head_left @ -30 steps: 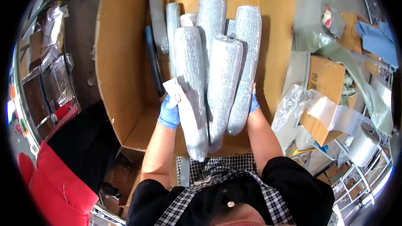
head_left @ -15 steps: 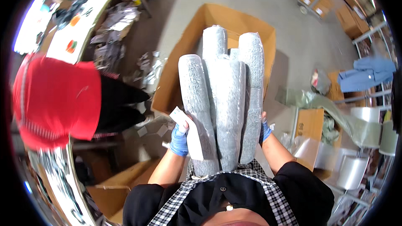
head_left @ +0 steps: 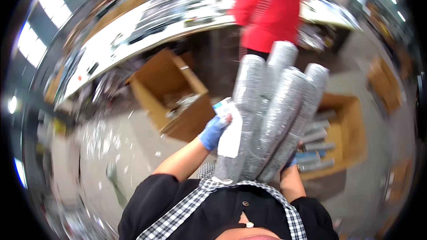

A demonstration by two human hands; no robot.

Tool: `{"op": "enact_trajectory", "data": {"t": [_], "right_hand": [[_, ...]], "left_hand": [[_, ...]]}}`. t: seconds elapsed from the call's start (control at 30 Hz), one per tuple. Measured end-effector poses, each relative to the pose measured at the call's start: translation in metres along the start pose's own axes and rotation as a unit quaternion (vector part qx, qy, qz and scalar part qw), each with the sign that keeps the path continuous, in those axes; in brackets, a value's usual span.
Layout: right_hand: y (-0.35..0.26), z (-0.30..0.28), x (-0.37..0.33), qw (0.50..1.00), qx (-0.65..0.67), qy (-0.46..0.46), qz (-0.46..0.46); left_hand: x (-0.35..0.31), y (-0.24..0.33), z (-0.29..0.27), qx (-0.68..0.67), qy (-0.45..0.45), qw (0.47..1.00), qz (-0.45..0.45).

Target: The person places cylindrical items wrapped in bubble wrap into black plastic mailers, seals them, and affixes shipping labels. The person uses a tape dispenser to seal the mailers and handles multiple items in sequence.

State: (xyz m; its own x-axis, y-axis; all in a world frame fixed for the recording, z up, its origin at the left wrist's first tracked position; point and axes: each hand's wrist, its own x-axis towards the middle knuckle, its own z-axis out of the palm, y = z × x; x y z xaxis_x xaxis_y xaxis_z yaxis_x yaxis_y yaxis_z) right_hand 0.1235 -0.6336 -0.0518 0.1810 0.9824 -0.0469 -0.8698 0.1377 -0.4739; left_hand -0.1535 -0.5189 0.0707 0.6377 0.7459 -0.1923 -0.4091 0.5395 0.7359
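Observation:
Several long grey rolls in clear shiny plastic wrap stand bunched against my chest, their far ends fanned apart. My left hand, in a blue glove, is closed around the left side of the bundle and pins a white paper slip against the leftmost roll. Blue shows at the slip's top corner. On the other side, my right hand grips the bundle's right edge; most of its fingers are hidden behind the rolls.
Right of the rolls stands an open cardboard box with several wrapped rolls inside. Another open box is ahead to the left. Beyond runs a long white table piled with flat dark items, beside a person in red. Scraps litter the floor.
My body has turned left, still carrying the bundle and slip. The large box from straight ahead is now on my right; the person in red now appears ahead instead of at left.

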Motion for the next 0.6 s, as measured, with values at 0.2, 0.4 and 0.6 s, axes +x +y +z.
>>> {"op": "enact_trajectory", "data": {"t": [0.2,0.4,0.6], "right_hand": [[0.124,0.078,0.052,0.985,-0.018,-0.122,0.121],[0.318,0.185,0.096,0.962,-0.057,-0.167,0.209],[0.505,0.347,0.097,0.882,-0.111,-0.225,0.400]], "left_hand": [[-0.095,0.058,-0.089,-0.096,0.064,0.986,0.124],[-0.216,0.143,-0.229,-0.059,0.173,0.959,0.215],[-0.373,0.212,-0.356,-0.132,0.266,0.907,0.300]]}}
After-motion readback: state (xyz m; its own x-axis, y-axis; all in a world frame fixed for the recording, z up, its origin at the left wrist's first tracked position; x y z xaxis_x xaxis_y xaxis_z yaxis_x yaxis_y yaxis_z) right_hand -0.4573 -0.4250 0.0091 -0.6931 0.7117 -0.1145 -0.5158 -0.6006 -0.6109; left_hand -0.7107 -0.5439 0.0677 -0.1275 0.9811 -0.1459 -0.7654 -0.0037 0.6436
